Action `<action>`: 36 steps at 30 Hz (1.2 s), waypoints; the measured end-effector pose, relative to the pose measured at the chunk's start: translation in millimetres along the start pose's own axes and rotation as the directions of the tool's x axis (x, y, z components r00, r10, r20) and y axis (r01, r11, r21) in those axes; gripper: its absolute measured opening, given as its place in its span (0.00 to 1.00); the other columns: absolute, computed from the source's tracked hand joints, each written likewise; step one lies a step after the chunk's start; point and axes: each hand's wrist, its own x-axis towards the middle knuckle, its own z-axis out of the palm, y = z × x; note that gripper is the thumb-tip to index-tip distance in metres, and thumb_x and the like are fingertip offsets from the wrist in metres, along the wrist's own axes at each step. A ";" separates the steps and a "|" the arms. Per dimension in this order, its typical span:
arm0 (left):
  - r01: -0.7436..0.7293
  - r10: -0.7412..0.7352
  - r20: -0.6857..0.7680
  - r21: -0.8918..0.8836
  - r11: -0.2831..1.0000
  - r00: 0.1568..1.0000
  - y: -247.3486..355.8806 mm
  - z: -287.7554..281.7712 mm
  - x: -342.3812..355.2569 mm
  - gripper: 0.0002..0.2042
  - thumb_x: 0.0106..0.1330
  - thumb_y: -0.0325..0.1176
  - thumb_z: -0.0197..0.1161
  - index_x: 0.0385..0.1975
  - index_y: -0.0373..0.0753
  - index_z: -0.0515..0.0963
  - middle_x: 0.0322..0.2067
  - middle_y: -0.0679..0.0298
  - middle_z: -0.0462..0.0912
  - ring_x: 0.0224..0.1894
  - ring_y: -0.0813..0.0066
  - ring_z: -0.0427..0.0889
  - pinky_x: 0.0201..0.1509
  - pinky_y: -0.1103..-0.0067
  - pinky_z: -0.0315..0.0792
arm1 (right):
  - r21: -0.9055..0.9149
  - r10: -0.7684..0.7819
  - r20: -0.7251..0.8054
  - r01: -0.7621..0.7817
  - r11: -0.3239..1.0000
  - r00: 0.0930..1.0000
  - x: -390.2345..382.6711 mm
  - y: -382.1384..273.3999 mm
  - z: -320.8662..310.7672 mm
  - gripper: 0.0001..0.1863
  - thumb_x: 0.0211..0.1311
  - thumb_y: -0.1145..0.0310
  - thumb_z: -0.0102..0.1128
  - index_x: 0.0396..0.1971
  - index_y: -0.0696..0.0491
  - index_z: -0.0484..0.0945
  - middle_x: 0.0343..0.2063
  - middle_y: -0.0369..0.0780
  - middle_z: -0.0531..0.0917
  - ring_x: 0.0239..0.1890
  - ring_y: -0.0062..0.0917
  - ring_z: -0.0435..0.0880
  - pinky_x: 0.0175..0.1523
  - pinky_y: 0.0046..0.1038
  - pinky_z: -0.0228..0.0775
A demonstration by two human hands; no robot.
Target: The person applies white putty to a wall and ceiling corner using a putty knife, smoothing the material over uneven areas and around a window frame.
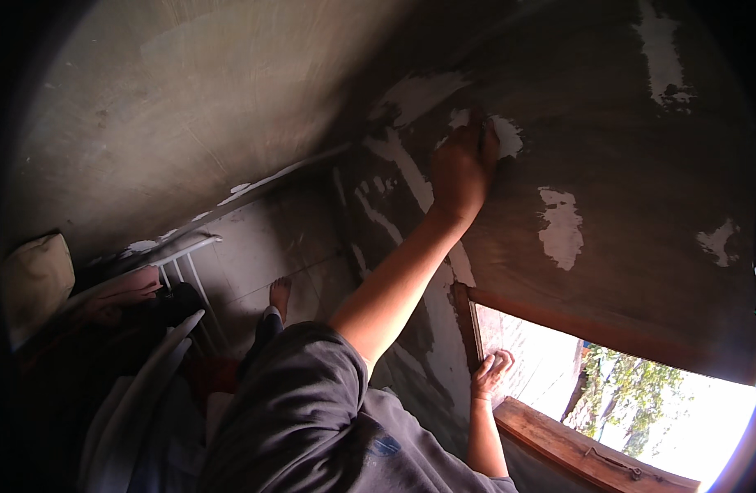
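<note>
My left arm is stretched up to the dark wall (608,164), and my left hand (464,168) presses there beside a white patch (507,138). Its fingers are closed and lie in shadow; whatever they hold is too dark to make out. Lower down, my right hand (491,376) is at the side of the window opening, its fingers curled round the wooden window frame (467,329). More ragged white patches mark the wall, among them a tall one (561,228) right of my left hand and a long streak (407,168) to its left.
A paler wall (189,107) meets the dark one at a corner. On the left are a white metal rack (189,263), a beige cushion-like thing (37,279) and piled cloth (135,411). My bare foot (280,297) shows on the tiled floor (246,238). Leaves (629,386) appear outside the window.
</note>
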 end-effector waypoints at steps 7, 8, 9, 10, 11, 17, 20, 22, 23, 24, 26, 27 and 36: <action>-0.021 0.012 0.101 0.084 0.996 0.995 -26.9 4.4 -3.7 0.17 0.69 0.37 0.49 0.49 0.30 0.74 0.30 0.45 0.80 0.32 0.50 0.81 0.35 0.64 0.76 | 0.030 0.001 0.001 -0.001 1.000 1.000 -2.2 -1.1 -0.8 0.13 0.62 0.64 0.48 0.41 0.56 0.66 0.43 0.51 0.70 0.49 0.46 0.69 0.56 0.44 0.59; -0.098 0.090 0.091 0.079 0.992 0.992 -22.7 4.1 -6.6 0.18 0.69 0.38 0.48 0.49 0.30 0.74 0.30 0.45 0.80 0.32 0.49 0.81 0.35 0.64 0.76 | 0.024 0.014 0.004 -0.014 1.000 1.000 -0.9 -1.1 -1.1 0.13 0.62 0.64 0.48 0.41 0.56 0.66 0.43 0.51 0.70 0.49 0.46 0.69 0.56 0.44 0.59; -0.088 0.083 0.058 0.095 0.992 0.995 -24.3 5.6 -6.8 0.17 0.69 0.38 0.49 0.45 0.31 0.76 0.29 0.45 0.80 0.32 0.49 0.81 0.35 0.64 0.75 | 0.021 0.019 0.008 -0.019 1.000 1.000 1.4 -3.3 -2.7 0.13 0.62 0.64 0.48 0.41 0.56 0.66 0.43 0.51 0.70 0.49 0.46 0.69 0.56 0.44 0.59; -0.078 0.075 0.024 0.111 0.991 0.997 -30.0 9.5 -7.0 0.16 0.68 0.39 0.50 0.41 0.31 0.78 0.28 0.45 0.80 0.32 0.49 0.81 0.35 0.64 0.75 | 0.024 0.009 0.007 -0.009 1.000 1.000 0.3 -2.1 -2.2 0.13 0.62 0.65 0.48 0.41 0.56 0.66 0.43 0.51 0.70 0.49 0.46 0.69 0.56 0.44 0.59; -0.067 0.068 -0.009 0.126 0.990 0.998 -35.9 12.5 -6.9 0.16 0.68 0.39 0.51 0.37 0.31 0.79 0.28 0.45 0.80 0.32 0.48 0.81 0.34 0.63 0.74 | 0.027 0.000 0.007 0.000 1.000 1.000 -1.5 0.2 -0.2 0.13 0.62 0.65 0.48 0.42 0.56 0.66 0.43 0.51 0.70 0.49 0.46 0.69 0.56 0.44 0.59; -0.116 0.117 0.063 -0.021 0.993 0.991 -34.0 1.2 -6.6 0.15 0.68 0.38 0.51 0.41 0.33 0.79 0.30 0.44 0.80 0.33 0.48 0.81 0.37 0.64 0.76 | 0.026 0.015 -0.002 -0.015 1.000 1.000 -4.0 0.7 -1.0 0.12 0.62 0.65 0.48 0.41 0.56 0.66 0.43 0.51 0.70 0.49 0.45 0.69 0.56 0.44 0.59; -0.036 0.010 0.164 0.157 0.987 0.986 -37.1 7.1 -13.8 0.16 0.68 0.37 0.50 0.46 0.33 0.76 0.32 0.46 0.80 0.34 0.48 0.81 0.36 0.65 0.76 | 0.011 0.014 0.007 -0.014 1.000 1.000 -3.3 -1.6 -4.9 0.12 0.63 0.66 0.48 0.41 0.56 0.66 0.43 0.51 0.70 0.49 0.45 0.69 0.56 0.44 0.59; -0.149 0.126 0.107 0.250 0.957 0.986 -89.0 11.2 -8.0 0.14 0.68 0.37 0.50 0.44 0.34 0.77 0.32 0.45 0.79 0.33 0.48 0.81 0.37 0.65 0.76 | 0.040 -0.019 0.009 0.019 0.999 1.000 0.2 1.0 0.8 0.12 0.63 0.66 0.48 0.42 0.56 0.66 0.43 0.51 0.70 0.49 0.45 0.69 0.56 0.44 0.59; -0.200 0.182 0.089 0.296 0.934 0.979 -109.9 9.3 -5.2 0.14 0.68 0.36 0.51 0.43 0.34 0.77 0.32 0.45 0.79 0.33 0.47 0.81 0.37 0.64 0.76 | 0.036 -0.019 0.013 0.019 0.999 1.000 -0.3 4.2 3.1 0.12 0.63 0.66 0.48 0.42 0.56 0.66 0.43 0.51 0.70 0.49 0.45 0.69 0.56 0.44 0.59; -0.142 0.122 0.084 0.299 0.944 0.989 -113.9 3.9 -3.4 0.14 0.68 0.37 0.51 0.41 0.34 0.78 0.31 0.45 0.79 0.33 0.47 0.81 0.36 0.64 0.76 | 0.035 -0.021 0.001 0.021 0.999 1.000 0.6 5.5 4.1 0.12 0.63 0.66 0.48 0.42 0.56 0.66 0.43 0.51 0.70 0.49 0.46 0.69 0.56 0.44 0.60; -0.022 -0.005 0.086 0.309 0.951 0.996 -119.2 -10.4 -4.7 0.13 0.67 0.37 0.51 0.39 0.34 0.78 0.30 0.44 0.79 0.33 0.45 0.80 0.35 0.62 0.75 | 0.029 -0.014 -0.013 0.014 0.999 1.000 -2.6 5.5 2.0 0.12 0.63 0.66 0.48 0.42 0.56 0.66 0.43 0.51 0.70 0.49 0.46 0.69 0.56 0.44 0.60; 0.025 -0.040 0.054 0.250 0.968 0.998 -122.9 -15.4 -2.7 0.14 0.67 0.38 0.51 0.38 0.34 0.78 0.29 0.44 0.79 0.33 0.44 0.80 0.35 0.62 0.75 | 0.025 0.001 -0.001 -0.001 1.000 1.000 -1.4 5.3 1.2 0.12 0.63 0.66 0.48 0.43 0.56 0.67 0.43 0.51 0.70 0.49 0.46 0.69 0.56 0.43 0.61; 0.219 -0.219 0.041 0.010 0.976 0.975 -130.0 -23.1 3.7 0.17 0.68 0.41 0.51 0.36 0.30 0.77 0.29 0.40 0.79 0.37 0.40 0.79 0.37 0.60 0.72 | 0.026 -0.042 -0.019 0.042 0.999 0.999 -1.7 5.4 1.4 0.12 0.63 0.67 0.48 0.44 0.56 0.67 0.43 0.51 0.71 0.49 0.46 0.70 0.55 0.44 0.62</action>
